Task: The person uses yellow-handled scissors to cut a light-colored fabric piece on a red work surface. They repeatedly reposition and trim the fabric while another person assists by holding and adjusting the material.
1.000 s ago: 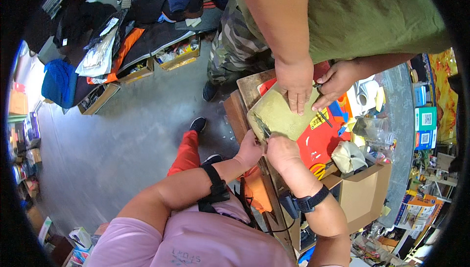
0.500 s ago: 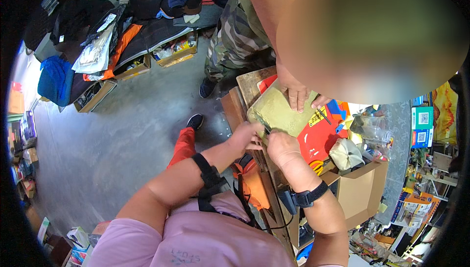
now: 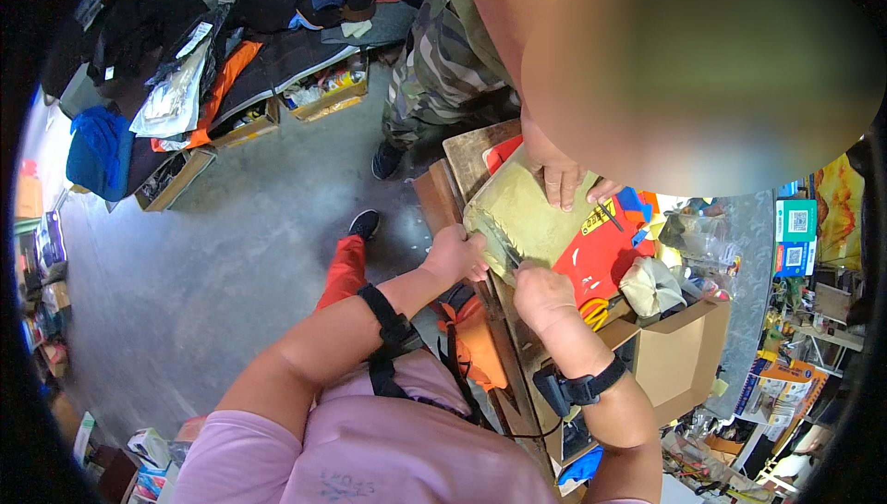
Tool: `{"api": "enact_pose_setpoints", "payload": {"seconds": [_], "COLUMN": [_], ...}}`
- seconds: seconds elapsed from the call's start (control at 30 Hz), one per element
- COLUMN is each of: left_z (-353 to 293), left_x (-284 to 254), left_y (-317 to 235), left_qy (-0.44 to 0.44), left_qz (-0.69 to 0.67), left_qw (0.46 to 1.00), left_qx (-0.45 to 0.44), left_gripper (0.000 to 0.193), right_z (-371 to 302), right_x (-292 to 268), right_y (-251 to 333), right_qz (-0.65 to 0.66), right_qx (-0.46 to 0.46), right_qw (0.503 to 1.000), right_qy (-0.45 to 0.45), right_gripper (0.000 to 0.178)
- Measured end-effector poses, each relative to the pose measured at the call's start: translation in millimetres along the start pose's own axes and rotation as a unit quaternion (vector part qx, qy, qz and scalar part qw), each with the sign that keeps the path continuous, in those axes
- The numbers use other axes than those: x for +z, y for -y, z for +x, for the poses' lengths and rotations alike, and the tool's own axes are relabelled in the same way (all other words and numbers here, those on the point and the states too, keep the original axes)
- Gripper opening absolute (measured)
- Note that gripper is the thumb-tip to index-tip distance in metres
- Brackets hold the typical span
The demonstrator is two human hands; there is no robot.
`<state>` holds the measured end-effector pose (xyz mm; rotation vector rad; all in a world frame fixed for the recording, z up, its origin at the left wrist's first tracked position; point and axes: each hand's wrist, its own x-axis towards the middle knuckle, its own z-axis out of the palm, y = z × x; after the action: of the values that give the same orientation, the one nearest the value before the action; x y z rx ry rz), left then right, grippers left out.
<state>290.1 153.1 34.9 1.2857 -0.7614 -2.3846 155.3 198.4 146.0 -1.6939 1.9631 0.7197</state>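
Observation:
An olive-yellow pad (image 3: 540,204) with a ragged, frayed near edge lies on a wooden bench (image 3: 471,148). My right hand (image 3: 543,293) is closed around a thin dark tool (image 3: 515,258) at the pad's near edge; its kind is unclear. Beside the pad's near left corner, my left hand (image 3: 457,256) has its fingers curled in, and whatever they pinch is hidden. Across from me, another person's hand (image 3: 559,181) presses flat on top of the pad.
A red sheet (image 3: 591,268) lies under the pad, with yellow-handled scissors (image 3: 596,312) near it. To the right are a pale cloth bundle (image 3: 651,285) and an open cardboard box (image 3: 684,361). An orange bag (image 3: 479,352) hangs by the bench's near side.
My hands have moved apart: the left slightly left, the right slightly right and nearer to me. More of the frayed edge and dark tool shows between them. The other person's hand stays put.

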Motion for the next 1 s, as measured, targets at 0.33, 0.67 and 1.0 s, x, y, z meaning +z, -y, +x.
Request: {"api": "enact_pose_setpoints", "payload": {"seconds": [0.33, 0.67, 1.0], "left_z": [-7, -7, -6], "left_x": [5, 3, 3], "left_y": [0, 2, 0], "left_qy": [-0.027, -0.010, -0.019], "left_qz": [-0.028, -0.013, 0.021], "left_qw": [0.999, 0.999, 0.999], "left_qx": [0.012, 0.039, 0.034], "left_gripper": [0.030, 0.030, 0.028], "right_z": [-20, 15, 22], "right_x": [-40, -20, -17], "right_y": [10, 27, 36], "right_qz": [0.059, -0.020, -0.093], "right_qx": [-0.034, -0.060, -0.079], "right_qw": [0.998, 0.993, 0.984], "right_qy": [0.015, -0.099, -0.126], "right_gripper": [0.030, 0.017, 0.014]}}
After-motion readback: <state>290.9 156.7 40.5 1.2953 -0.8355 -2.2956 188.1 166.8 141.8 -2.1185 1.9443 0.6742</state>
